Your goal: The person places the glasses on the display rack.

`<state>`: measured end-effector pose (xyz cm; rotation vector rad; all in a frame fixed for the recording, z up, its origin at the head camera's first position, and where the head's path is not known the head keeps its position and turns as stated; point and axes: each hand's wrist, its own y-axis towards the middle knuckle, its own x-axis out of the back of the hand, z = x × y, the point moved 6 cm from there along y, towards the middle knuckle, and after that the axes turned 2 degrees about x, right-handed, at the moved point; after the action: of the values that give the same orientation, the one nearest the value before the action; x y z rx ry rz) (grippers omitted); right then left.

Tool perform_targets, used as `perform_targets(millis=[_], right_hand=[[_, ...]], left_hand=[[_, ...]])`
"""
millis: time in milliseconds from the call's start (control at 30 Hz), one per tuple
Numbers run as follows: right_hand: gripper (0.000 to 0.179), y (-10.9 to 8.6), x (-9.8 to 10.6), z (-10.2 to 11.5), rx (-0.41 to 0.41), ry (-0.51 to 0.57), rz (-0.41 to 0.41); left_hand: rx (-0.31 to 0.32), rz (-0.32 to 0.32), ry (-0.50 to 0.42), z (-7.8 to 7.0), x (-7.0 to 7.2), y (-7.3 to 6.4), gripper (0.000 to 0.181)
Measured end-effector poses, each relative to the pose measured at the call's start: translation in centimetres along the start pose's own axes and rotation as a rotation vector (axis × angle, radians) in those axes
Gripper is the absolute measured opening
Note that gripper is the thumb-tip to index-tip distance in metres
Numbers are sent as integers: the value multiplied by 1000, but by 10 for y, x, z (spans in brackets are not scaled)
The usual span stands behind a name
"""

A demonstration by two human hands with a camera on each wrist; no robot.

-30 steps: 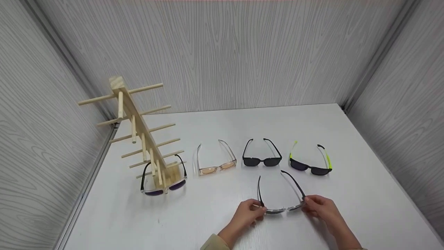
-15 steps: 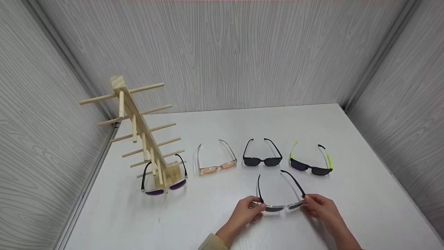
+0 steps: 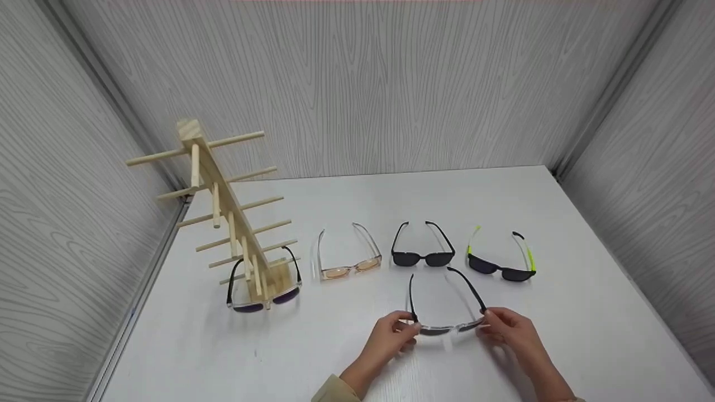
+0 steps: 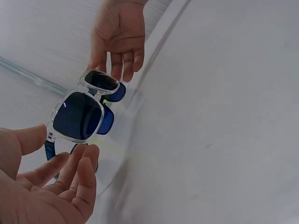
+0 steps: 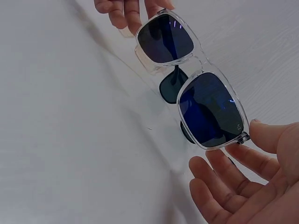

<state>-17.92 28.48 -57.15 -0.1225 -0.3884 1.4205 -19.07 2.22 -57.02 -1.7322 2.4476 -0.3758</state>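
Note:
Both hands hold one pair of sunglasses (image 3: pixel 434 331) with a clear frame, dark lenses and black temples, the temples unfolded and pointing away from me. My left hand (image 3: pixel 385 341) pinches the left hinge corner between thumb and fingers. At the opposite corner my right hand (image 3: pixel 513 331) pinches the frame the same way. In the right wrist view the dark blue lenses (image 5: pixel 212 109) face the camera, and the right thumb presses at the hinge. The left wrist view shows the left fingers (image 4: pixel 84 186) below the frame corner.
A wooden peg rack (image 3: pixel 223 201) stands at the left, with purple-lensed glasses (image 3: pixel 286 296) at its lowest pegs. Behind the hands lie orange-tinted glasses (image 3: pixel 337 273), black sunglasses (image 3: pixel 437 260) and black sunglasses with yellow-green temples (image 3: pixel 516 274). Walls (image 3: pixel 357 84) enclose the white table (image 3: pixel 223 357).
The held sunglasses and both hands have shifted slightly left and away from me. Both grips stay as they were, and the other glasses and the rack have not moved.

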Motion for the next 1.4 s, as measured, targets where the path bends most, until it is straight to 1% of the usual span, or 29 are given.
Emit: perform_targets(millis=[267,467,567,800,867,1000,1067,1233,1400], right_hand=[[43,1,-10,11,58,13,-7],[41,-1,-17,17,82,35,5],[40,-1,-19,19,93,41,6],[37,0,-27,22,105,65,26],[38,-1,-30,23,112,65,35],[41,-1,-35,27,121,55,52],[41,-1,-38,29,127,52,59],[39,1,-44,33,129,39,63],[39,2,-51,35,124,32,68]], left_hand=[[-17,-39,-13,-5,10,-4,38],[-32,-48,-34,-9,16,-5,37],[-30,-57,-49,-10,20,-6,36],[-25,-70,-58,-40,28,-30,28],[-31,-74,-58,-37,31,-29,28],[-30,-86,-55,-21,36,-20,31],[-28,-94,-52,-17,39,-18,34],[-30,-109,-47,-15,46,-19,41],[-36,-122,-50,-15,52,-22,38]])
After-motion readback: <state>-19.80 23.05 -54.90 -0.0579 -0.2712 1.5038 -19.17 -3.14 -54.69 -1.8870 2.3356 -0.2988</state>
